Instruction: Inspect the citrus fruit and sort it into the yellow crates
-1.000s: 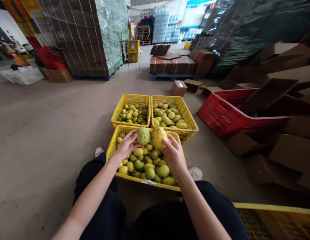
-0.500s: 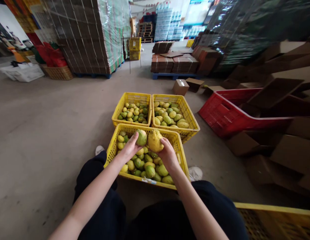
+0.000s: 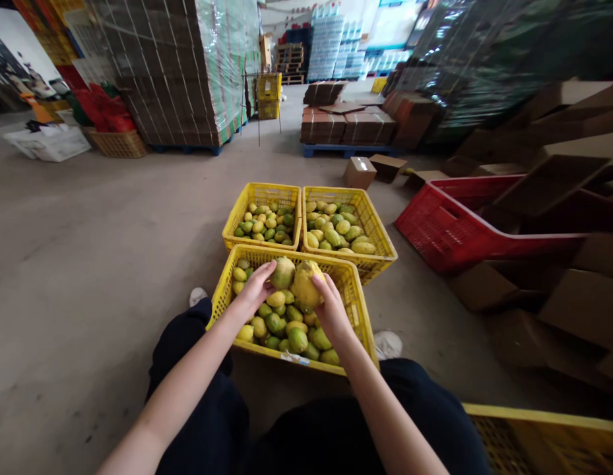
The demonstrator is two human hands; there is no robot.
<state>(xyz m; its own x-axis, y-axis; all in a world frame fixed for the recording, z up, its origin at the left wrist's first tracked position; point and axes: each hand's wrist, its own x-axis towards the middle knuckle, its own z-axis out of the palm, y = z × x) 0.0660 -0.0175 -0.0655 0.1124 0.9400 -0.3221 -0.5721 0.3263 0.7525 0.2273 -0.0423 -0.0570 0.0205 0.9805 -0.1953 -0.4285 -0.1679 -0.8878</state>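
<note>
Above the near yellow crate (image 3: pixel 361 310), my left hand (image 3: pixel 257 287) is closed round a green fruit (image 3: pixel 283 273). Beside it my right hand (image 3: pixel 330 302) grips a larger yellow fruit (image 3: pixel 306 285). The two fruits are side by side, close together. Green and yellow fruits (image 3: pixel 297 340) lie in the near crate. Behind it stand a back left crate (image 3: pixel 229 232) with smaller fruits and a back right crate (image 3: pixel 383 239) with larger ones.
A red crate (image 3: pixel 429 231) with cardboard stands on the right, among loose boxes (image 3: pixel 580 307). Another yellow crate (image 3: pixel 548 417) is at the lower right. Flattened cardboard sits on a blue pallet (image 3: pixel 330 150) farther back. My shoes flank the near crate.
Both fruits have been turned in my hands: the green one shows a paler side, and the yellow one's bumpy part has shifted. The view has moved slightly.
</note>
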